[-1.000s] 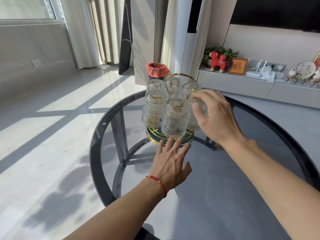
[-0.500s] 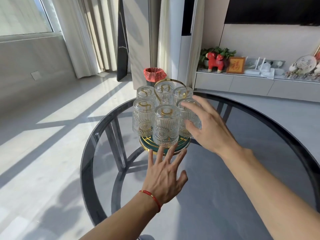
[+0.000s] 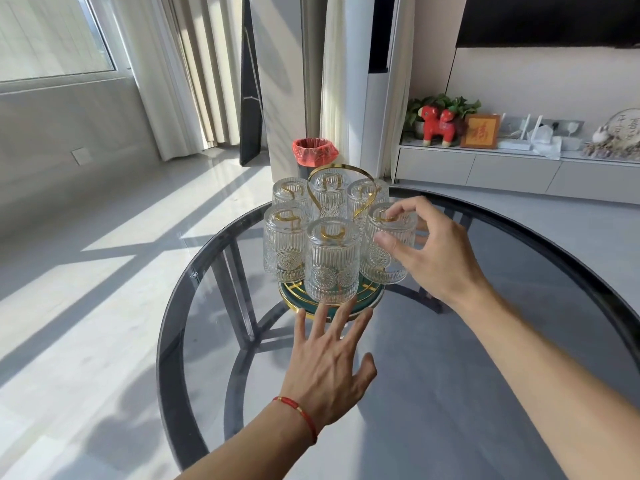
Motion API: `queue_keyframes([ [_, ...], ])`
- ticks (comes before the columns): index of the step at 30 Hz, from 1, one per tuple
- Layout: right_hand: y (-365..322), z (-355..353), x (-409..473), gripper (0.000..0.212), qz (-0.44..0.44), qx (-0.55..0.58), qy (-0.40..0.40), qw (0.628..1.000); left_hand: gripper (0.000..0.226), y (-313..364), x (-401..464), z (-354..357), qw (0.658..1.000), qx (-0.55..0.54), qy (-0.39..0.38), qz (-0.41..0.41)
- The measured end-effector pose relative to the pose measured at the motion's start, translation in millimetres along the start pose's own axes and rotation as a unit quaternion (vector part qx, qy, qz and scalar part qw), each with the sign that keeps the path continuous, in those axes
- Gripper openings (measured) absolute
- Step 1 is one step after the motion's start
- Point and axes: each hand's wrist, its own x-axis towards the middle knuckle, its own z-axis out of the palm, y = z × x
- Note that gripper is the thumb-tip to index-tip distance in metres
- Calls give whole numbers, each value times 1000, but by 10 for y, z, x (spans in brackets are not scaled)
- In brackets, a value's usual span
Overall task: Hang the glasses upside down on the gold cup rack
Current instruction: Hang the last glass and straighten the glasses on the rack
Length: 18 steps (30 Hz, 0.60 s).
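The clear ribbed glasses [image 3: 331, 261] carry vertical fluting and round embossed medallions near their rims, and they hang on a gold wire cup rack [image 3: 341, 188] whose round base [image 3: 363, 301] is dark green with gold lines and a gold edge. The round smoked-grey glass table [image 3: 450, 393] has a black rim. A thin red cord bracelet [image 3: 302, 414] with a small gold bead circles the left wrist.

Round smoked-glass table [image 3: 485, 341] — gold cup rack [image 3: 332, 304] standing on it.
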Motion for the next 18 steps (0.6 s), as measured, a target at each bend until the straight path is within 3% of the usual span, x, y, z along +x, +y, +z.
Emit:
queue_keyframes([
  [8,52,4,24,66,24,-4,10,1000,67,-21,-1,12,1000,0,-10,-5],
  [18,85,9,21,63,6,-24,20,999,68,-28,-4,-6,1000,-7,-13,-4],
])
